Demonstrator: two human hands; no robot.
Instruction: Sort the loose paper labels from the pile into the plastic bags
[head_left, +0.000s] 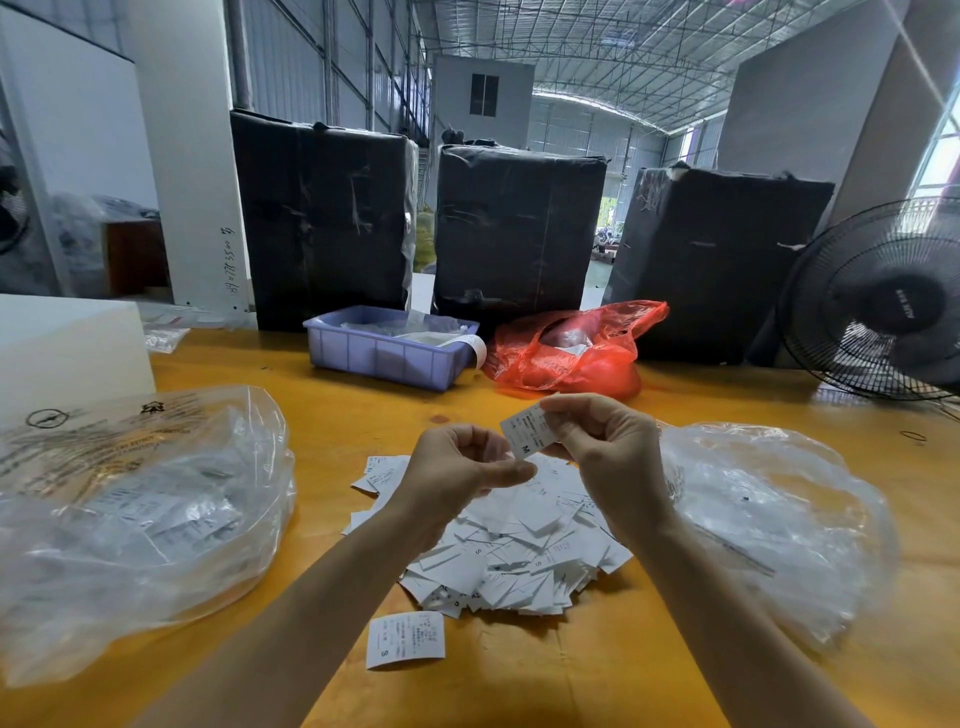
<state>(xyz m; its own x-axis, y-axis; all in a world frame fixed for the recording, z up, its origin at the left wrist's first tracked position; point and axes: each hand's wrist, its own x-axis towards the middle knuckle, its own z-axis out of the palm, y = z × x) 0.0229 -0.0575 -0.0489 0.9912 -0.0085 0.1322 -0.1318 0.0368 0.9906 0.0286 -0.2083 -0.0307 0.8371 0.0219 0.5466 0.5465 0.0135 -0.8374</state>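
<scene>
Holding M label (525, 434), labels filling left bag (140, 514)

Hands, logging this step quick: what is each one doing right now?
Left hand: pinching the label's lower edge.
Right hand: pinching the same label.

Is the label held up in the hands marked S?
No, the label pinched between the left hand and right hand shows a printed M.
</scene>
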